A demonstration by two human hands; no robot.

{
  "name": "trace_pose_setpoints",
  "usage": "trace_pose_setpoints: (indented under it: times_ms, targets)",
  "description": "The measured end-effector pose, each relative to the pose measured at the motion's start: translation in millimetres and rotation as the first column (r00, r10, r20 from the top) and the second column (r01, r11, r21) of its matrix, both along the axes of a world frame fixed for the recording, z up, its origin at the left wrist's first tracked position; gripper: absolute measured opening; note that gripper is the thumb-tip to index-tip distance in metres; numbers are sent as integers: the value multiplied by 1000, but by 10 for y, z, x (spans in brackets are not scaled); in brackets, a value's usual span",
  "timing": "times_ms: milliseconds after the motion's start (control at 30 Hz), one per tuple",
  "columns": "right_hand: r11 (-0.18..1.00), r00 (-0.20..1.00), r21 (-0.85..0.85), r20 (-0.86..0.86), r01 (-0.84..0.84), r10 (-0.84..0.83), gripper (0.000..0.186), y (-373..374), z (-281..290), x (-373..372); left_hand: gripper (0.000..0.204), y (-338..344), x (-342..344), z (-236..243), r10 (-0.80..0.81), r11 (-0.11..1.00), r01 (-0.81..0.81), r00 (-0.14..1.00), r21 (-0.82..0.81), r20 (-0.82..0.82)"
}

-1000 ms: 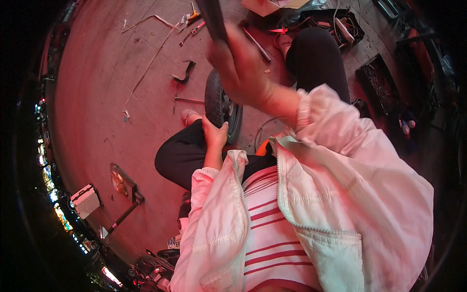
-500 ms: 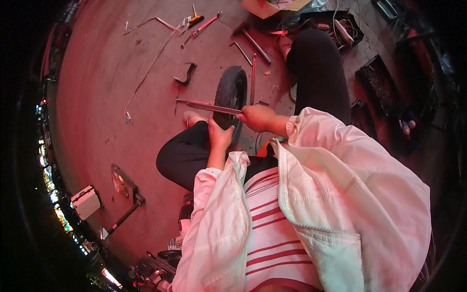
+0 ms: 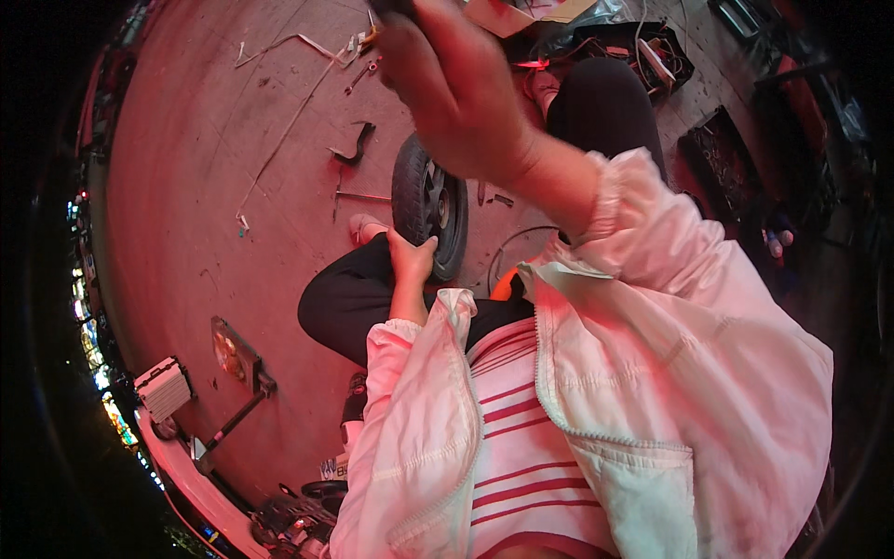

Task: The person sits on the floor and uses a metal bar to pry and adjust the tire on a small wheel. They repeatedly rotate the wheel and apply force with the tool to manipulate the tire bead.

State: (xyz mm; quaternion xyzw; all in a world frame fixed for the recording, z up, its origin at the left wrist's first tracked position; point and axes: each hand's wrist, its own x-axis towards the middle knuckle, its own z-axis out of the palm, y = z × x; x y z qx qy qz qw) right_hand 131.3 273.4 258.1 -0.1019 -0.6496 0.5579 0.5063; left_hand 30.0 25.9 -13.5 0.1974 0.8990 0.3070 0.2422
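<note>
A black-tyred wheel (image 3: 410, 196) with a dark spoked rim stands on edge on the floor between my bent legs. My left hand (image 3: 411, 256) grips the near lower edge of the tyre, thumb against its side. Above the wheel, my right hand (image 3: 447, 93) is raised close to the camera, its fingers wrapped round a dark tool (image 3: 391, 9) that runs out past the top edge; its shape is hard to make out. Beside the wheel lie a thin metal bar (image 3: 363, 197) and a bent black piece (image 3: 354, 142).
Wrenches (image 3: 360, 74) and pale straps (image 3: 307, 40) lie ahead. A cardboard box (image 3: 559, 13) and a black case of tools (image 3: 624, 51) are at upper right, dark parts (image 3: 722, 163) at right. A silver case (image 3: 163, 387), a stand (image 3: 242, 410) and a pale vehicle (image 3: 191, 470) are lower left.
My right hand was down across the tyre with a long bar half a second ago and is now raised again. The pale vehicle has come into view at lower left.
</note>
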Motion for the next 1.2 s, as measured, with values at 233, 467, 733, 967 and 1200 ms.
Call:
trace_pose_setpoints:
  times_ms: [233,467,733,967,1200]
  targets:
    - [923,240,-293,904,-251,353,46,-850,-2317,564,84,-78,105,106,-35,997,34,999,-73,-7]
    - [916,233,-326,896,-233,378,51,-755,-2388,507,85,47,78,170,-85,996,85,996,-41,-5]
    - [961,467,-160,847,-227,252,52,-294,-1797,249,87,51,25,97,-80,997,80,997,14,-22]
    - [953,987,254,-31,163,-160,27,447,225,-113,87,-32,11,23,-15,999,14,1000,41,18]
    - [965,927,-183,358,189,-113,21,-278,-1339,56,88,23,-8,15,-25,1000,25,1000,9,-7]
